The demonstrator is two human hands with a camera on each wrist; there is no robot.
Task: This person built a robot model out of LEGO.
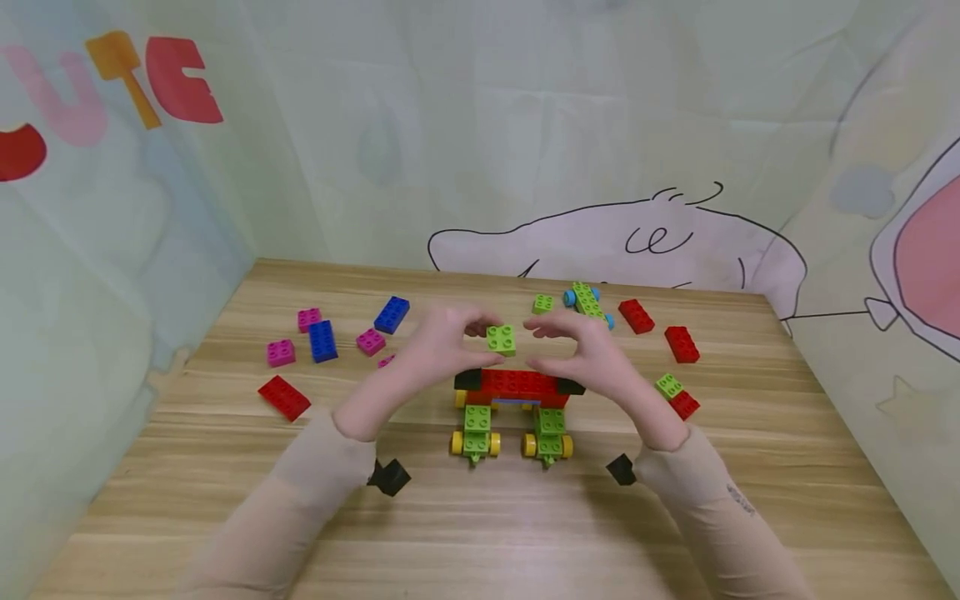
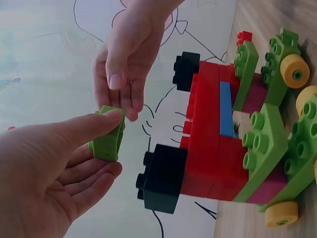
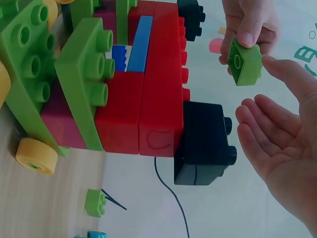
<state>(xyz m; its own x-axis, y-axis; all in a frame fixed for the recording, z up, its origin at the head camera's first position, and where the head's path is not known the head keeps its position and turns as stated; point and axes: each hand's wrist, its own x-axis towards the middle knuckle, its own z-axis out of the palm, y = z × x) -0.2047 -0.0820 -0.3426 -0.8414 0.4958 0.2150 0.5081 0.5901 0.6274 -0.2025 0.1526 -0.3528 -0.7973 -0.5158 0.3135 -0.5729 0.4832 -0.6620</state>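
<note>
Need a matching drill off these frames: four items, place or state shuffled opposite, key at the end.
Column one:
1. Left hand
2. Right hand
3. Black bricks
4. Blue-wheeled green piece

Column two:
A. On top of the two ends of the red structure
B. Toward the far edge of the table
C. Pinches a small green brick
D. Holds nothing

Pairs: 1-C, 2-D, 3-A, 4-B
</note>
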